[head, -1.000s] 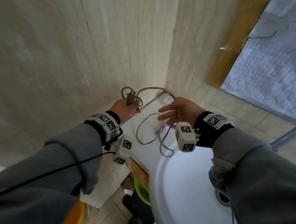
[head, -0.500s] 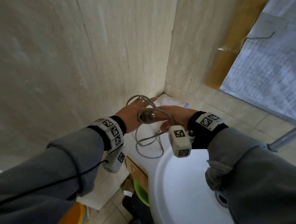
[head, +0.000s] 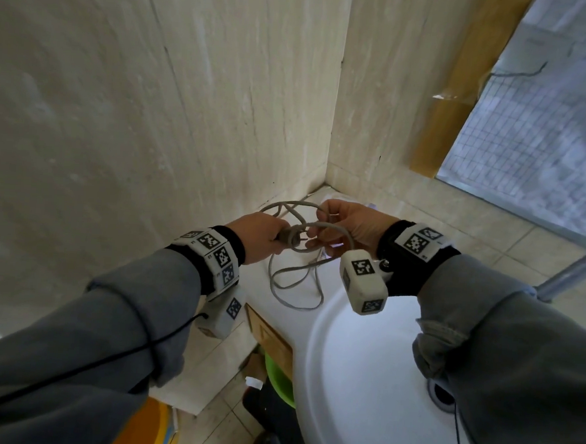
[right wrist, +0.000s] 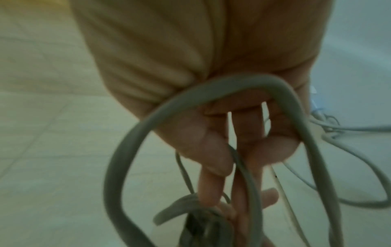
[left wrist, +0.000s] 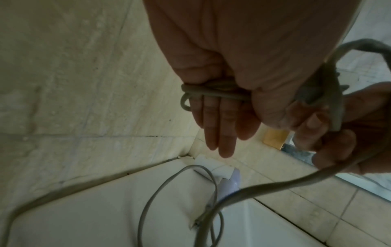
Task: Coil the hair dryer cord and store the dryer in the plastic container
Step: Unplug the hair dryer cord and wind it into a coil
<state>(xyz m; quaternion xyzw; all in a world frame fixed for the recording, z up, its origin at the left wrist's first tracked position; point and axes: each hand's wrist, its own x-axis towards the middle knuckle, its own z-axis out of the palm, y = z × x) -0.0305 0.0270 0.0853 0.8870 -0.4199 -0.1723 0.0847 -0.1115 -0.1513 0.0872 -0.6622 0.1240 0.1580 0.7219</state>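
The grey cord (head: 294, 290) runs from loose loops on the white counter (head: 263, 299) up to both hands. My left hand (head: 280, 236) holds the grey plug (head: 289, 238). In the left wrist view, turns of cord (left wrist: 211, 93) cross that hand's fingers (left wrist: 222, 125). My right hand (head: 322, 223) is just right of it. In the right wrist view its thumb and fingers (right wrist: 213, 160) pinch a strand, and a big loop of cord (right wrist: 118, 167) hangs in front. The lavender and white hair dryer (left wrist: 229, 183) lies in the counter's corner, mostly hidden in the head view.
A white basin (head: 361, 380) with a drain (head: 440, 395) takes up the near right. Tiled walls meet in a corner behind the hands, beside a window (head: 537, 133). A metal pipe (head: 577, 270) crosses at the right. Under the counter sit a green bowl (head: 277, 375) and something yellow (head: 148, 429).
The hands were apart, with the right one open over the cord. They have come together, and the right hand now pinches a loop beside the plug in the left hand.
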